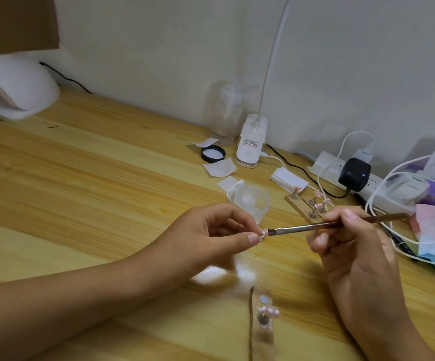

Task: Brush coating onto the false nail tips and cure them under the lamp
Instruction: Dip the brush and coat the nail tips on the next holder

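Observation:
My left hand pinches a small pink false nail tip on its stand between thumb and forefinger. My right hand holds a brown-handled brush, its dark bristles touching the tip. The white curing lamp sits at the far left of the wooden table. A wooden holder strip behind my hands carries several more pink tips on stands. Close to me a clear strip bears one tip and small metal discs.
A clear glass cup stands just behind my left hand. A black lid, white paper squares, a clear bottle and a white desk-lamp base lie by the wall. A power strip, cables and packets crowd the right.

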### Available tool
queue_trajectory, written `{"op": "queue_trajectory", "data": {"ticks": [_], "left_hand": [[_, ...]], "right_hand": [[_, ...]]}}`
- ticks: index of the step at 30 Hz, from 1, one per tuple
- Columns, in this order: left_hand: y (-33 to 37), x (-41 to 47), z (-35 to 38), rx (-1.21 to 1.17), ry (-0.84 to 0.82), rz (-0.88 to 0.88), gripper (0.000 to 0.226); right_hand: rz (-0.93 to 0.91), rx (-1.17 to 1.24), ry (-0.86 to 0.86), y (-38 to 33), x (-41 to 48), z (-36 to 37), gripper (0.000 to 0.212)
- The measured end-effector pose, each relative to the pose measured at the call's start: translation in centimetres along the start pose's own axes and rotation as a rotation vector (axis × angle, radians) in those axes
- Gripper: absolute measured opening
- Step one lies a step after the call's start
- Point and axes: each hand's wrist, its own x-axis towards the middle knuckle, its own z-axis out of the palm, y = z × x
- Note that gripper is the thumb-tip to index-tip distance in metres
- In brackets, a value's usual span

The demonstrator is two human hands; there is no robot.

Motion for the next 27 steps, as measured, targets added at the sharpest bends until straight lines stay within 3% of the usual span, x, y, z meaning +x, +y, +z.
{"op": "queue_trajectory", "data": {"ticks": [6,10,14,17,21,27], "left_hand": [[0.17,-0.10,0.04,-0.022,-0.013,-0.019,0.005],[0.22,-0.08,0.05,-0.030,-0.004,-0.016,0.006],[0.29,-0.13,0.11,-0.063,-0.003,-0.017,0.007],[0.26,-0.10,0.13,-0.061,0.000,-0.037,0.006],[0.24,-0.10,0.09,-0.063,-0.003,-0.037,0.006],[0.76,-0.20,-0.05,-0.192,0.044,0.019,0.009]], "right_hand": [[0.015,-0.015,-0.026,-0.08,-0.18,0.26,0.024],[0.038,-0.047,0.069,0.06,-0.11,0.15,0.019],[0.076,-0.022,0.150,0.11,0.15,-0.19,0.030],[0.078,0.037,0.093,-0.10,0.09,-0.10,0.033],[0.103,0.010,0.010,-0.26,-0.11,0.32,0.015],[0.131,-0.012,0.210,-0.12,0.46,-0.17,0.022]]}}
